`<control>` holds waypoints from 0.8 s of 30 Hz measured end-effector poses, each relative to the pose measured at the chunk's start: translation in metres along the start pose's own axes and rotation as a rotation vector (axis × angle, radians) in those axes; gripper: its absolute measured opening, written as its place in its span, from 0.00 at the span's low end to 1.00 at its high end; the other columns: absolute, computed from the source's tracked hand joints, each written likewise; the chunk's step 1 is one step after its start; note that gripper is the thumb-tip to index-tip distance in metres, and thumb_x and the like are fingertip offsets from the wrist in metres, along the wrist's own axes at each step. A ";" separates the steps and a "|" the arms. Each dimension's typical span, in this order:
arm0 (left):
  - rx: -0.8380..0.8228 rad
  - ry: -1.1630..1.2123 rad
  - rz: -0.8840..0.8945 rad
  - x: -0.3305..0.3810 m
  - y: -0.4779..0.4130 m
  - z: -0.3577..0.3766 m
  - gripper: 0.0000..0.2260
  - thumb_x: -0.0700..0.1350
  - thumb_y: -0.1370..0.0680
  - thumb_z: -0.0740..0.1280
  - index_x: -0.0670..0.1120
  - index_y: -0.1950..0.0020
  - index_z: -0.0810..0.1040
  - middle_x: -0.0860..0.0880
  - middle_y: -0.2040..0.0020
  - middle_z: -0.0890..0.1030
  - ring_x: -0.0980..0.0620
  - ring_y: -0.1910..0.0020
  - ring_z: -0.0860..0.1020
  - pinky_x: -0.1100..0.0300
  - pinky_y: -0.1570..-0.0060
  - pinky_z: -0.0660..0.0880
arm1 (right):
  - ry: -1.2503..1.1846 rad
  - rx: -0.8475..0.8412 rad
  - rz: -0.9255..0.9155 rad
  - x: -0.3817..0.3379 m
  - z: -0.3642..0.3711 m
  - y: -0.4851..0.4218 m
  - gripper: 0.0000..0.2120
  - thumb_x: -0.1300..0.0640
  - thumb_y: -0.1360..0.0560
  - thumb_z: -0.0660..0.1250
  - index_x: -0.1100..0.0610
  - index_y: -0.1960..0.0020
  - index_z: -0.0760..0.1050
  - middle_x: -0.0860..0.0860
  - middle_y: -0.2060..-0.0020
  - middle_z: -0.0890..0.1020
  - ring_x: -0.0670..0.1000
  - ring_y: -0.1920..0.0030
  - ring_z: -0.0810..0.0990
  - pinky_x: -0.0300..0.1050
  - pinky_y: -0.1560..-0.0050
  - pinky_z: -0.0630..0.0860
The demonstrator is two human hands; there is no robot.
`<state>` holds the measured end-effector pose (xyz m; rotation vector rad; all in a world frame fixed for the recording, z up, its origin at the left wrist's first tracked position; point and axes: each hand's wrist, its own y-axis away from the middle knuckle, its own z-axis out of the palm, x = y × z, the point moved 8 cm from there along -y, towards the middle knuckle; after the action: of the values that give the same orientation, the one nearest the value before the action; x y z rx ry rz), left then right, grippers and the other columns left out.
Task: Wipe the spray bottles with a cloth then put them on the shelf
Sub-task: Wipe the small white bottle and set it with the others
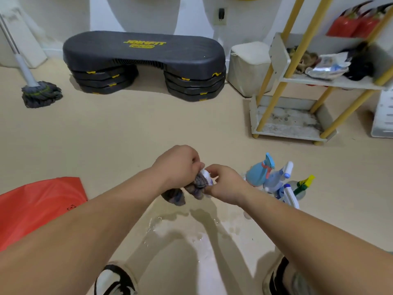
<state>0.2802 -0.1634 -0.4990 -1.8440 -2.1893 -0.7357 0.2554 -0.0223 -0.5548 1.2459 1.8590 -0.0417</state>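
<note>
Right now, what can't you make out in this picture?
The held spray bottle, head view: mostly hidden by the cloth, left hand and right hand.
The shelf, head view: blurred and cut by the right edge; contents unclear.
The floor spray bottles: overlapping, count uncertain.
The red sheet: cut by the left edge.

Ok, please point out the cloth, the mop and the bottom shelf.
cloth (198, 183): head view, its grey bunched middle.
mop (41, 93): head view, its head on the floor.
bottom shelf (291, 122): head view, its bare board.

Spray bottles (258, 174) (276, 182) (302, 186) (290, 196) (205, 173) five; cloth (197, 184) one; shelf (278, 54) one; mop (41, 93) one
</note>
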 end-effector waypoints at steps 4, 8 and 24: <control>0.125 0.063 0.067 0.040 0.031 -0.057 0.09 0.51 0.17 0.66 0.51 0.54 0.83 0.54 0.56 0.84 0.50 0.54 0.81 0.54 0.52 0.79 | 0.113 0.034 -0.127 -0.047 -0.051 0.036 0.14 0.50 0.29 0.74 0.51 0.45 0.78 0.48 0.50 0.84 0.53 0.50 0.83 0.54 0.47 0.82; 0.224 0.255 0.062 0.054 0.063 -0.094 0.10 0.49 0.17 0.67 0.49 0.54 0.85 0.53 0.58 0.84 0.54 0.56 0.81 0.59 0.56 0.75 | 0.247 0.025 -0.195 -0.080 -0.083 0.073 0.16 0.48 0.29 0.74 0.50 0.46 0.73 0.47 0.52 0.84 0.51 0.56 0.83 0.54 0.55 0.83; -0.147 0.796 -0.213 0.065 0.086 -0.034 0.12 0.50 0.20 0.74 0.45 0.43 0.80 0.49 0.63 0.88 0.51 0.66 0.87 0.57 0.67 0.69 | -0.112 0.046 -0.111 -0.072 -0.126 0.078 0.19 0.44 0.33 0.82 0.52 0.50 0.80 0.56 0.56 0.87 0.50 0.60 0.83 0.56 0.53 0.81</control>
<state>0.3431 -0.1140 -0.4188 -1.0670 -1.8174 -1.4036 0.2437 0.0221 -0.3970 1.1470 1.8365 -0.2110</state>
